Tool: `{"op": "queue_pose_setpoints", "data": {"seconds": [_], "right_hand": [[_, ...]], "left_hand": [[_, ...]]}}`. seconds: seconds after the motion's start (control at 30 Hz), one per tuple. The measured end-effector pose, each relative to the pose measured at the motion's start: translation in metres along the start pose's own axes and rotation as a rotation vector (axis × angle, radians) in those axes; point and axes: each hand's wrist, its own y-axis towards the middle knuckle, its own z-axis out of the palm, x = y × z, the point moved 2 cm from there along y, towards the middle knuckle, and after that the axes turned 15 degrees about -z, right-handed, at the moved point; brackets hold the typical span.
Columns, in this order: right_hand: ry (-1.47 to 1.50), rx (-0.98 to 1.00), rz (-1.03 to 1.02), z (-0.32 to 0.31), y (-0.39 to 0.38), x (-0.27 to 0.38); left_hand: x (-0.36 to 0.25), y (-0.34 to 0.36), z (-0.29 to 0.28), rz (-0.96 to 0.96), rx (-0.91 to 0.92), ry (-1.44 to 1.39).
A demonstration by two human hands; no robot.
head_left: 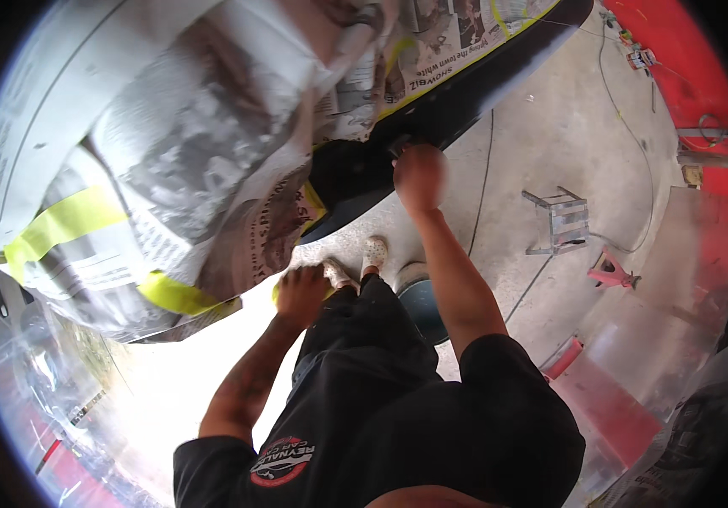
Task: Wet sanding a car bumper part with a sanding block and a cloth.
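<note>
Head: left fingers (303,277) curl round yellow object (276,294), right fingers (410,158) dark object (398,146)

There are two hands (302,296) (421,179), one yellow object (276,293), one dark panel (444,110), two pale shoes (375,252) (338,273), one grey metal stool (570,223), one red stand (609,269) and one round dark bucket (425,311).

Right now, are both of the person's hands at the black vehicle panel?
No, only the right hand is at the black vehicle panel; the left hand is away from it, holding something yellow.
</note>
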Motion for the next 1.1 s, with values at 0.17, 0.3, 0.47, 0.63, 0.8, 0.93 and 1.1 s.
{"op": "queue_pose_setpoints", "data": {"seconds": [0.17,0.3,0.47,0.63,0.8,0.93,1.1], "right_hand": [[-0.049,0.057,-0.104,0.022,-0.003,0.031],[-0.439,0.011,-0.342,0.068,0.047,-0.034],[-0.249,-0.116,-0.111,0.080,0.010,-0.031],[-0.237,0.040,-0.157,0.073,-0.001,0.001],[-0.349,0.043,-0.126,0.146,0.070,-0.171],[-0.278,-0.172,-0.220,0.156,0.013,-0.064],[-0.179,0.130,-0.175,0.108,0.027,-0.045]], "left_hand": [[0.141,-0.152,0.048,-0.711,0.632,-0.007],[0.205,-0.284,0.091,-1.080,0.837,-0.148],[0.211,-0.327,0.125,-1.202,0.631,-0.488],[0.185,-0.330,0.137,-1.305,0.530,-0.674],[0.183,-0.296,0.113,-1.192,0.430,-0.739],[0.179,-0.311,0.091,-1.332,0.372,-0.712],[0.162,-0.319,0.129,-1.250,0.498,-0.654]]}}
